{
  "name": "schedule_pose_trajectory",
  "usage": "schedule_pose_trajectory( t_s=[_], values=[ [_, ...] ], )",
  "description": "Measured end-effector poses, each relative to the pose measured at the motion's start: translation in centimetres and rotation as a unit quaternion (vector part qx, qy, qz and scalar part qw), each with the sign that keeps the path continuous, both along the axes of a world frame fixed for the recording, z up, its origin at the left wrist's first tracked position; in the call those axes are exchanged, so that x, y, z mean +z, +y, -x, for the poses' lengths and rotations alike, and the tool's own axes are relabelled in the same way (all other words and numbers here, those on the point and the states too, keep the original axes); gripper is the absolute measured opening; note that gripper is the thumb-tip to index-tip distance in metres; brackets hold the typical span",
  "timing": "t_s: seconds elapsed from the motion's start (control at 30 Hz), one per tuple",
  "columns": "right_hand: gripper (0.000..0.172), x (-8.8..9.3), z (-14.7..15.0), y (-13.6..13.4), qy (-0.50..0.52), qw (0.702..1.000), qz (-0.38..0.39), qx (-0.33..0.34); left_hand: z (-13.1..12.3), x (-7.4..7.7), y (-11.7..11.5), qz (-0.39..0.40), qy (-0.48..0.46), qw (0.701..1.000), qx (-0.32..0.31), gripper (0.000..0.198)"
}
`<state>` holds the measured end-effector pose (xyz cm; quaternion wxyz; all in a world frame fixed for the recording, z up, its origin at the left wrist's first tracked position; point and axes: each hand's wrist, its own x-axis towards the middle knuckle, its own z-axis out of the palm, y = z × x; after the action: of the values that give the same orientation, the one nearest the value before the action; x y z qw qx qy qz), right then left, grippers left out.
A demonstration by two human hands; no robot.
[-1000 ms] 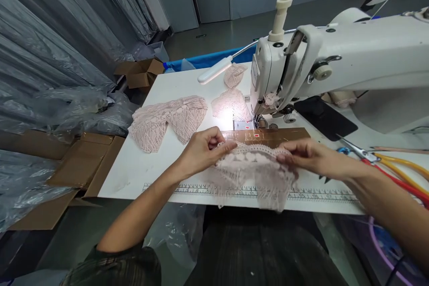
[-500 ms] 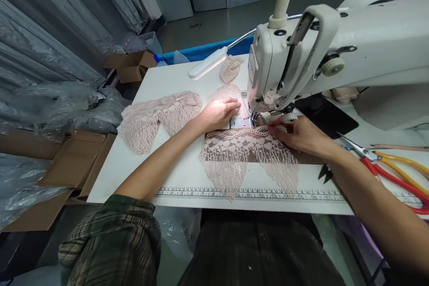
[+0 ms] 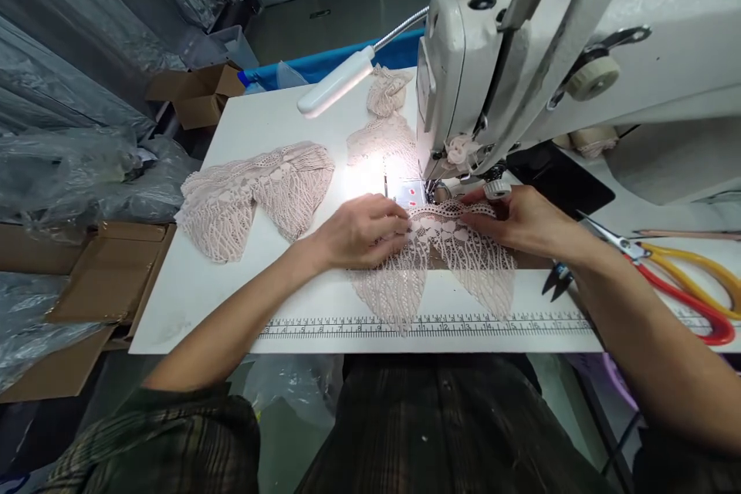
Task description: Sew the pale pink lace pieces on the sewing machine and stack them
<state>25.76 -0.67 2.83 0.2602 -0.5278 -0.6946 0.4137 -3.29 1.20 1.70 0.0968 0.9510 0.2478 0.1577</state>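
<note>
A pale pink scalloped lace trim (image 3: 472, 266) lies in front of the sewing machine's needle area, its top edge close to the presser foot (image 3: 431, 191). My left hand (image 3: 367, 231) rests on the left part of this lace, fingers bent and closed on its upper edge. On the other side, my right hand (image 3: 515, 224) pinches the upper edge between thumb and fingers, just right of the foot. Part of the lace is hidden under both hands. Behind the needle plate, a second stretch of lace (image 3: 385, 140) lies under the lamp light.
The white sewing machine (image 3: 457, 69) fills the right side, with a lamp (image 3: 339, 83) beside it. More lace (image 3: 231, 204) lies at left. Scissors (image 3: 637, 251), small black snips (image 3: 556, 280) and a black phone (image 3: 559, 181) sit at right. A ruler strip (image 3: 324, 328) runs along the front edge.
My left hand has moved from beside the needle plate down and toward me, onto the lace's left part. My right hand still pinches the edge. The view has shifted closer.
</note>
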Motion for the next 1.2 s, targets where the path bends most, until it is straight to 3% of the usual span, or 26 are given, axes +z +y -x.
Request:
schedule_pose_trajectory(
  t_s=[0.13,0.23,0.33,0.4,0.47,0.53,0.67,0.77,0.87,0.93,1.03,1.2],
  values=[
    [0.038,0.5,2.0,-0.9,0.173,0.974,0.142,-0.036,0.0,0.5,-2.7,0.003,0.036,0.999,-0.024,0.051],
    [0.038,1.0,4.3,-1.6,0.278,0.928,0.234,-0.079,0.4,1.5,-3.2,0.106,-0.026,0.994,0.025,0.05],
    [0.041,1.4,6.5,-1.8,0.339,0.894,0.285,-0.073,0.9,2.2,-3.4,0.318,-0.143,0.933,0.085,0.063],
    [0.046,1.3,7.0,-1.5,0.332,0.898,0.289,-0.02,0.8,2.3,-3.6,0.426,-0.181,0.876,0.132,0.073],
    [0.052,0.8,6.3,-1.1,0.272,0.932,0.238,0.01,0.4,2.2,-3.9,0.448,-0.177,0.853,0.2,0.077],
    [0.05,0.2,4.8,-0.8,0.173,0.975,0.14,-0.011,0.0,2.0,-4.2,0.429,-0.161,0.851,0.258,0.072],
    [0.041,-0.7,2.3,-1.3,0.004,1.0,-0.008,-0.022,-0.3,2.3,-4.6,0.433,-0.169,0.84,0.279,0.056],
    [0.039,-1.2,2.3,-2.5,-0.092,0.982,-0.152,0.055,0.0,2.6,-4.5,0.424,-0.166,0.842,0.288,0.055],
    [0.041,-2.2,3.2,-3.1,-0.166,0.935,-0.295,0.104,0.4,2.6,-4.1,0.376,-0.135,0.866,0.3,0.051],
    [0.038,-2.9,3.5,-3.1,-0.204,0.909,-0.344,0.114,0.7,2.6,-3.9,0.348,-0.116,0.88,0.302,0.05],
    [0.034,-3.4,3.5,-2.7,-0.223,0.897,-0.364,0.118,0.9,2.4,-3.6,0.36,-0.11,0.884,0.276,0.059],
    [0.039,-2.8,3.0,-1.7,-0.235,0.908,-0.318,0.14,1.1,2.5,-3.5,0.411,-0.106,0.872,0.246,0.063]
  ],
)
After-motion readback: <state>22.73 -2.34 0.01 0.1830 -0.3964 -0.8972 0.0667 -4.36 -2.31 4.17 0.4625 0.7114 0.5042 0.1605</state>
